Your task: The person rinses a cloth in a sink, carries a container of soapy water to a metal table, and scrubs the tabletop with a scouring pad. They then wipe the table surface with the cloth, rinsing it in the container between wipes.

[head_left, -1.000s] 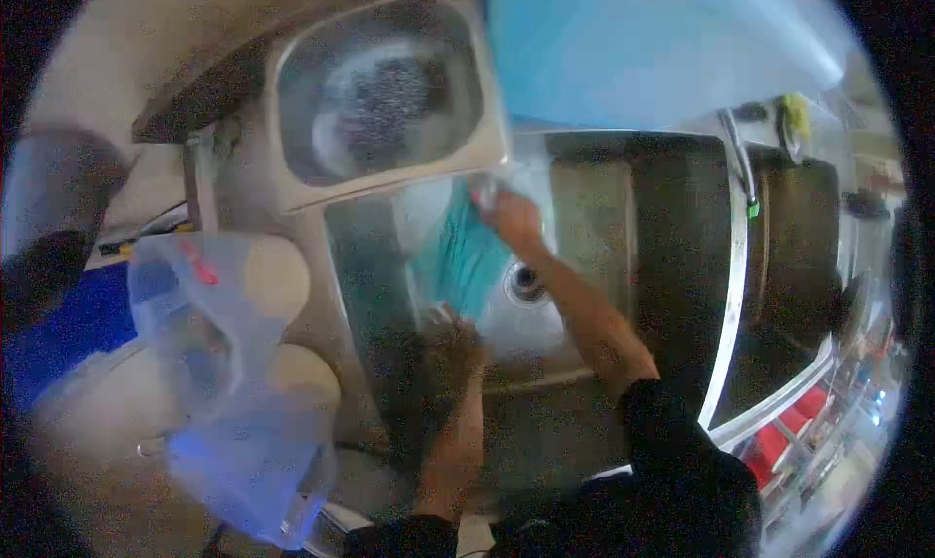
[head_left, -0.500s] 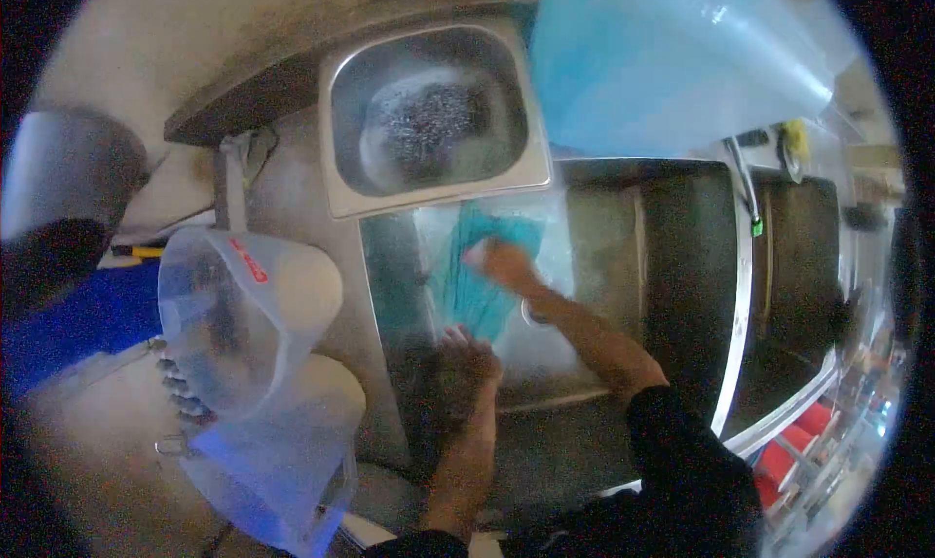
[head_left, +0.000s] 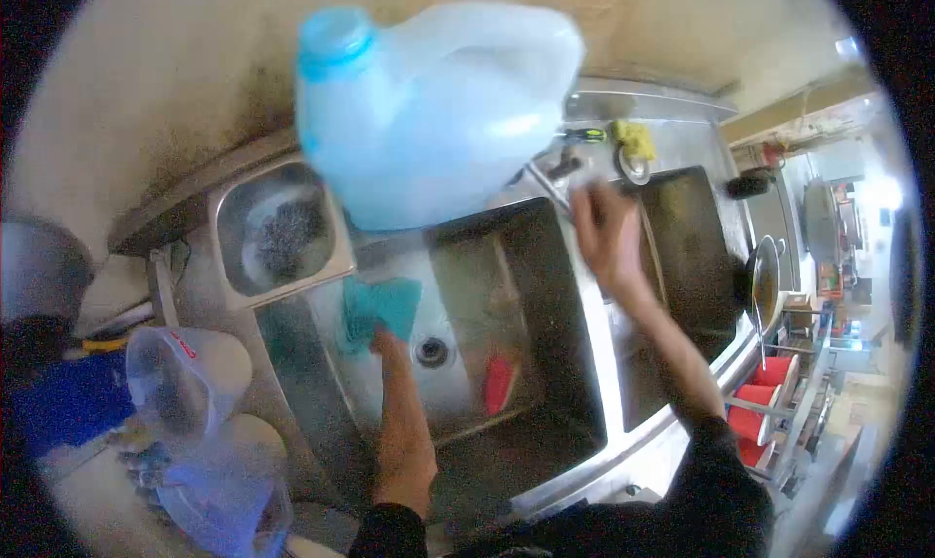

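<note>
Cloth (head_left: 392, 305) at left hand (head_left: 387, 343) — right hand (head_left: 606, 229) outstretched, near tap (head_left: 547, 188).

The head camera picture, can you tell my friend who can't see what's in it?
A person's left hand touches a green cloth in a metal sink, while the blurred right hand is raised near the tap. A big bluish jug looms in front, and something red lies in the sink.
</note>
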Demonstrator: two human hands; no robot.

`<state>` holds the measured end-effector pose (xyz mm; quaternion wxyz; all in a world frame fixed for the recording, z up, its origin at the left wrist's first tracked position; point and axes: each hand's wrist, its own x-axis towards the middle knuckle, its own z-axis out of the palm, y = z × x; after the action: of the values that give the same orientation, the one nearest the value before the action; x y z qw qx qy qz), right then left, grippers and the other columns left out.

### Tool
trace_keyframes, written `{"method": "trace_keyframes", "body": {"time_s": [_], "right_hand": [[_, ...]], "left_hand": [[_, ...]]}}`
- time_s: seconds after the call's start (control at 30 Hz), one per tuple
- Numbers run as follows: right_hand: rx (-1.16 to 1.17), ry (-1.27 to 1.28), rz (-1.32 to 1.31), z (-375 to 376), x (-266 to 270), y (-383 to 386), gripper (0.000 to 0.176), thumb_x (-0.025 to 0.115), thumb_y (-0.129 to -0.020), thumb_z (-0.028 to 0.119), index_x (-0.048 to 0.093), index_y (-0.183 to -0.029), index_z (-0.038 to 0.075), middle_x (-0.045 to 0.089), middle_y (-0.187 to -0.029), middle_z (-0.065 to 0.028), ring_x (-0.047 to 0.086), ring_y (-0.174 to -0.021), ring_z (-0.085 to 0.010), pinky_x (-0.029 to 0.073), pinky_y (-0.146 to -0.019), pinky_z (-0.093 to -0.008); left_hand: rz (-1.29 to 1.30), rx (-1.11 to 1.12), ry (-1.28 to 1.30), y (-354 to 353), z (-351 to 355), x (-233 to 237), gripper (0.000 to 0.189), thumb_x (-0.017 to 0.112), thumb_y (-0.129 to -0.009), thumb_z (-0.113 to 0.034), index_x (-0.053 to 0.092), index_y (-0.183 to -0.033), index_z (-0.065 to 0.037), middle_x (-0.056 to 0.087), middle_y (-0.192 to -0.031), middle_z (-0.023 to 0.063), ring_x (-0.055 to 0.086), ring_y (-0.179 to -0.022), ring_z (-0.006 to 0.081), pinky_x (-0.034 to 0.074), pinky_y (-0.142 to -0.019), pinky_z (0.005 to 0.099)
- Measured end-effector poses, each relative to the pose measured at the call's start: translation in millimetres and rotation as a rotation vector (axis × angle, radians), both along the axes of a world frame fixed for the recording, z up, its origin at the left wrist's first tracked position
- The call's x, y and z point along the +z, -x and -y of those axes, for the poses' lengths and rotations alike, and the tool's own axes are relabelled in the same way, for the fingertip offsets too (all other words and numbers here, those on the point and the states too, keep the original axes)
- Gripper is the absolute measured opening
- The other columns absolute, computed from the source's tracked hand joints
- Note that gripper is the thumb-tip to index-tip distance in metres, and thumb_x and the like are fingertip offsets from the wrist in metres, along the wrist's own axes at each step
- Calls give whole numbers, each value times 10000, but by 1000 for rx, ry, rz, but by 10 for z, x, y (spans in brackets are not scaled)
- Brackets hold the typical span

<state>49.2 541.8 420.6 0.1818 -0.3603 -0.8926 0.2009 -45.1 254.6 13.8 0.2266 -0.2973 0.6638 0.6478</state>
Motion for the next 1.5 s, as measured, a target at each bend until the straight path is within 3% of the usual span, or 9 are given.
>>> {"method": "trace_keyframes", "body": {"time_s": [0.1,0.27,0.53,0.67,0.77,0.9,1.13,1.37,1.5], "right_hand": [[67,52,-204,-473,687,471,554,579,-939,515,671,-868,-27,660,-701,-200,660,-639,-354,500,-580,-460],[184,-238,113,-763,837,980,572,572,-907,550,710,-878,-4,697,-792,-170,685,-723,-346,539,-681,-467],[432,-459,-62,-984,657,746,312,562,-892,147,659,-1187,122,613,-1209,-165,566,-1174,-372,428,-969,-575],[32,338,-399,-70,-191,-138,360,556,-927,112,516,-1271,13,553,-1126,-259,543,-1116,-395,408,-974,-528],[-307,602,-186,451,-1667,-187,641,470,-971,474,434,-1413,11,477,-1325,-322,488,-1215,-448,398,-1028,-532],[-640,1375,-205,374,-3216,-35,778,424,-946,624,400,-1467,46,427,-1424,-317,464,-1269,-431,411,-1030,-537],[-360,1698,-764,473,-3141,-274,780,530,-874,515,380,-1470,34,416,-1438,-299,437,-1294,-420,376,-1064,-512],[181,1376,-473,125,-3069,-74,821,636,-801,405,361,-1473,23,404,-1453,-281,410,-1318,-409,342,-1098,-487],[416,1181,-264,57,-3106,-152,860,696,-759,342,349,-1475,16,398,-1461,-271,395,-1332,-403,322,-1117,-473]], "left_hand": [[35,-39,-147,20,-469,458,578,660,-902,-257,406,-1352,1,433,-1341,165,457,-1194,323,396,-961,451],[16,-298,-194,-224,-943,1478,524,712,-889,-251,488,-1290,1,563,-1253,132,561,-1108,270,488,-890,403],[-429,-732,88,-502,-1778,1845,545,700,-881,-252,489,-1310,9,604,-1202,143,577,-1097,275,461,-949,421],[-849,-627,424,-401,-2157,1340,472,634,-916,-320,554,-1255,-2,640,-1109,160,601,-1015,268,472,-895,403],[-333,-1147,327,27,-2073,1891,447,606,-930,-394,635,-1143,-2,677,-977,140,624,-909,254,478,-831,389],[-362,-1035,176,84,-1814,2157,484,634,-925,-444,656,-1109,3,699,-981,112,634,-888,232,478,-821,387],[-411,-1270,30,157,-1499,2351,635,607,-949,-411,444,-1389,16,580,-1317,172,547,-1211,298,399,-1043,402],[-477,-1606,435,-158,-1648,2442,557,538,-980,-322,419,-1394,31,444,-1446,258,371,-1385,388,295,-1145,432],[-470,-2082,173,146,-1760,2676,582,616,-882,-157,418,-1402,16,398,-1480,254,339,-1397,409,280,-1158,460]]}}
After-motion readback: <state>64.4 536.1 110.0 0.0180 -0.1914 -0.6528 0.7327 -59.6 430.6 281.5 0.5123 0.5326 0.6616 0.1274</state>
